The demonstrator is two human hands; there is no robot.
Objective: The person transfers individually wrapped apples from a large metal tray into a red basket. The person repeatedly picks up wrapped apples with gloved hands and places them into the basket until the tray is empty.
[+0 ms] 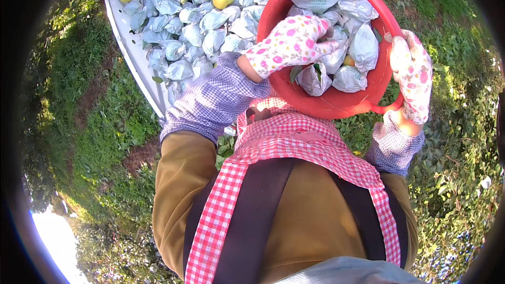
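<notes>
My right hand (412,75), in a floral glove, grips the handle (384,12) of a red bucket (335,106) at its right side. The bucket is tilted towards me, so its contents show. Inside are several pale paper-bagged fruits (363,47), some with green leaves; a bit of orange-yellow skin shows between them. My left hand (294,45), gloved alike, reaches over the bucket's left rim. Its thumb and fingers are apart above the bags, and I see nothing held between them. Whether its fingertips touch a bag is unclear.
Left of the bucket, a white metal tray or cart bed (126,47) carries many bagged fruits (193,33) and several bare yellow ones (223,0). My red checked apron (300,138) hangs below the bucket. Grass and weeds (114,106) flank the tray; leafy branches (453,189) stand right.
</notes>
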